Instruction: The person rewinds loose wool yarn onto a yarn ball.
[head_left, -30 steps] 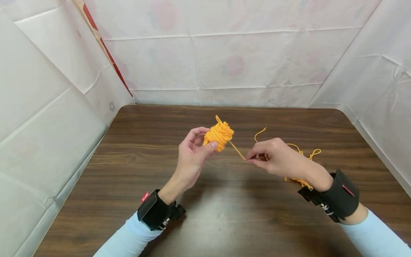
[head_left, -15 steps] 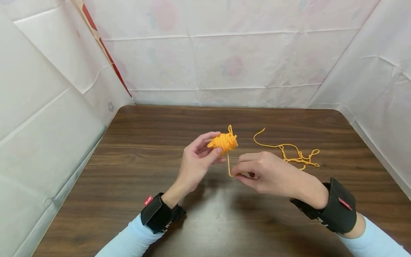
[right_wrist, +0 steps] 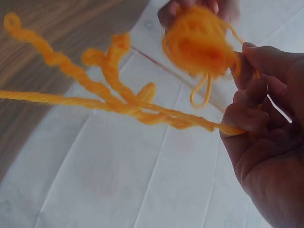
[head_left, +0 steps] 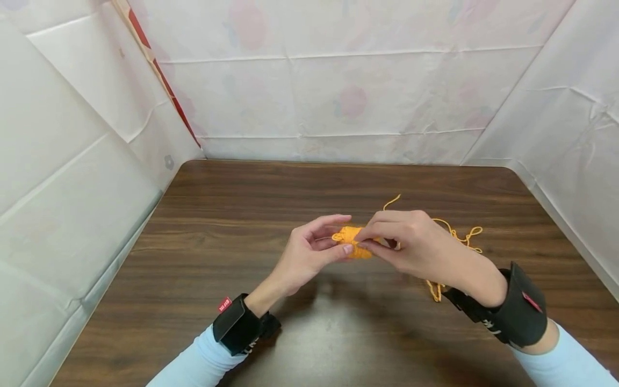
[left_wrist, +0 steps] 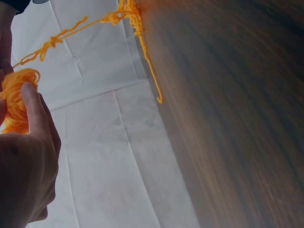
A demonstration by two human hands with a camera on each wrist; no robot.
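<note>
A small ball of orange yarn [head_left: 352, 235] is held above the brown table [head_left: 232, 236] between the thumb and fingers of my left hand [head_left: 344, 234]. My right hand [head_left: 364, 242] has its fingertips right against the ball and pinches the yarn strand [right_wrist: 118, 107] that trails from it. In the right wrist view the ball [right_wrist: 199, 40] is blurred just beyond my curled right fingers [right_wrist: 251, 116]. The left wrist view shows my left thumb [left_wrist: 38, 114] pressed on the ball [left_wrist: 16, 99]. The strand's loose tail [head_left: 459, 235] lies kinked on the table behind my right hand.
White plastic sheeting [head_left: 338, 97] walls the table at the back and on both sides. More of the loose tail [head_left: 432, 290] hangs down by my right wrist, which wears a black band [head_left: 519, 312].
My right hand has moved up and left from below the ball to meet it, carrying the strand. The ball and my left hand have sunk slightly lower and to the right.
</note>
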